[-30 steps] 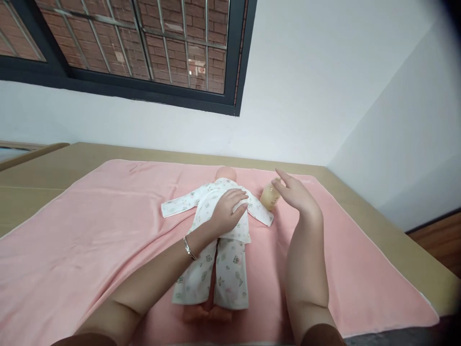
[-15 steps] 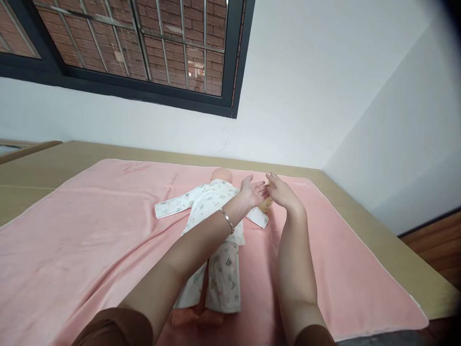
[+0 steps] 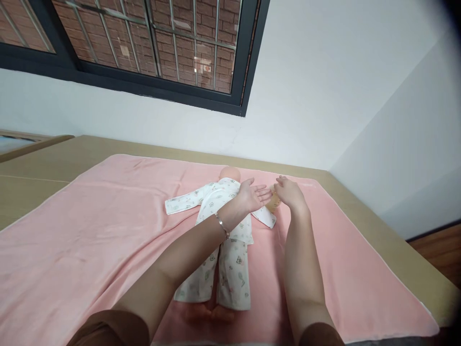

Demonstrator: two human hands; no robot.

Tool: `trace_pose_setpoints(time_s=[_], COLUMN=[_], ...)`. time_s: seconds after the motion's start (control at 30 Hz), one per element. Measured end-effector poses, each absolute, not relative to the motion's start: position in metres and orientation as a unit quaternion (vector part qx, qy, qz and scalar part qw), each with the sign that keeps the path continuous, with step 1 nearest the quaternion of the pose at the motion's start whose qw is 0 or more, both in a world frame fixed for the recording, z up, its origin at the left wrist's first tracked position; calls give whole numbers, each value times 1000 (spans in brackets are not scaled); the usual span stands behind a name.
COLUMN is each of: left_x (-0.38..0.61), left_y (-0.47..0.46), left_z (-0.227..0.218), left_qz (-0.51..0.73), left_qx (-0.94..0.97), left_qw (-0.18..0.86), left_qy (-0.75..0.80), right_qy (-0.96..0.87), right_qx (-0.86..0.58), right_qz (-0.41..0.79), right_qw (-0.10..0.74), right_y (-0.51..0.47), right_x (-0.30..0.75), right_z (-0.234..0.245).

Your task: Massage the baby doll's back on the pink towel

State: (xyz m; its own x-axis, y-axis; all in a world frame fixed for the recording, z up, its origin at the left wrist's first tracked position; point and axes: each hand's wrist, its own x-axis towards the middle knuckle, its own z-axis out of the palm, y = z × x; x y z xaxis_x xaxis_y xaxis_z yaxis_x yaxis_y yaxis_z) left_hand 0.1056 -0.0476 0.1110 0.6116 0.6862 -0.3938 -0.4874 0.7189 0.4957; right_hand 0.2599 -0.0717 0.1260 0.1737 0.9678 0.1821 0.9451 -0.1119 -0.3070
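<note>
A baby doll [image 3: 230,173] lies on its back on a pink blanket [image 3: 118,206], dressed in a white printed top [image 3: 212,197] and matching trousers [image 3: 233,274]. My left hand [image 3: 255,196] is over the doll's upper body, palm up and fingers stretched out, with nothing on it. To its right, my right hand [image 3: 290,193] is bent at the wrist, its fingers pointing left and apart from the left fingertips. It holds nothing that I can see. Behind and below the hands sits a yellow item [image 3: 274,202] with small dark marks, partly hidden; its kind is unclear.
The blanket lies on a wooden surface [image 3: 363,211] that meets a white wall [image 3: 288,120]. A dark-framed window [image 3: 201,86] with metal bars is above, at the left. Brown wood panelling [image 3: 441,250] shows at the far right, and a raised wooden edge [image 3: 43,146] at the left.
My hands have drawn slightly apart; before, their fingertips met or overlapped. The whole view has shifted a little, so the doll and window appear further right.
</note>
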Motion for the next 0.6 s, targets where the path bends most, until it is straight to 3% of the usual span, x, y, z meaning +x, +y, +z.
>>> trace_pose_setpoints(time_s=[0.13, 0.23, 0.37, 0.6], left_x=[72, 52, 28, -13], left_y=[-63, -75, -92, -110], left_z=[115, 120, 135, 165], left_qz=[317, 304, 310, 346], left_qx=[188, 200, 198, 182], left_qw=[890, 895, 897, 902], left_qy=[270, 259, 246, 184], right_qy=[-625, -634, -673, -731], right_qx=[-751, -699, -597, -544], right_qz=[-22, -90, -80, -39], right_qw=[210, 320, 429, 410], right_y=[-78, -98, -129, -128], right_x=[248, 230, 195, 133], right_z=[130, 140, 147, 134])
